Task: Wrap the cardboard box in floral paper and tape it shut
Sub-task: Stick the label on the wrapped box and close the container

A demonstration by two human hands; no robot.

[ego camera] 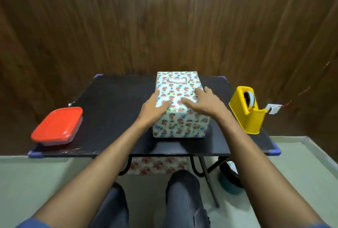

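The box [178,88] stands in the middle of a small black table [113,118], fully covered in white floral paper, with a pale label patch on its far top. My left hand [153,109] lies flat on the box's near left top edge, fingers spread. Flat on the near right part of the top rests my right hand [203,102], thumb pointing toward the left hand. Neither hand grips anything. A yellow tape dispenser [247,112] sits at the table's right edge, a strip of tape sticking out of its cutter.
A container with a red lid [57,126] sits on the table's left front corner. More floral paper [157,165] lies under the table. My knees [182,191] are below the table's front edge, a dark wood wall behind, and a teal object [229,185] on the floor right.
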